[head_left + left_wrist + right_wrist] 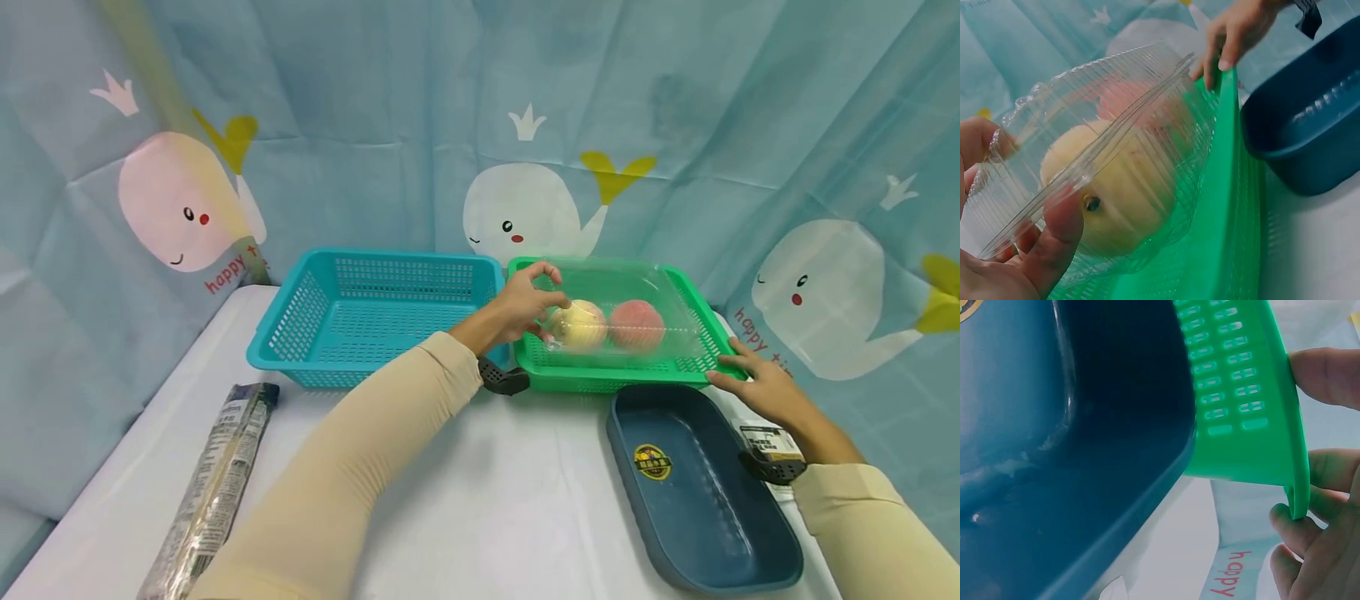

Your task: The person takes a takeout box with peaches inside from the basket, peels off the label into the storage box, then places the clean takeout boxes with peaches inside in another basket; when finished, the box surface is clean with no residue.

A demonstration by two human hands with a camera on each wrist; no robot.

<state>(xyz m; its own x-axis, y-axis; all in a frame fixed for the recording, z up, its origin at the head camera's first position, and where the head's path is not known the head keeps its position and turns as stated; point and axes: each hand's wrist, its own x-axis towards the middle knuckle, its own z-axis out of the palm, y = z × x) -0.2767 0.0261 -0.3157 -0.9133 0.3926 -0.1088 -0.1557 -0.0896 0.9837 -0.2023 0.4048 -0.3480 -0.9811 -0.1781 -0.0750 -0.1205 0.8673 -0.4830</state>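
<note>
My left hand (525, 304) pinches the near left edge of a clear plastic clamshell box (675, 312). In the left wrist view its thumb and fingers are on the box's rim (1094, 165). Two round fruits that look like peaches, one yellow (579, 325) and one pinkish red (636, 325), show through the plastic. The box is in or just over a green perforated basket (570, 383); whether it touches the bottom I cannot tell. At the basket's near right corner, my right hand (768, 390) holds the rim (1297, 425), with thumb and fingertips on it.
Left of the green basket stands a turquoise perforated basket (390, 321). A dark blue tub (690, 492) with a round sticker is at the front right, partly hiding a printed label (772, 442). At the left lies a long printed plastic package (213, 492). A whale-print curtain (360, 183) hangs behind.
</note>
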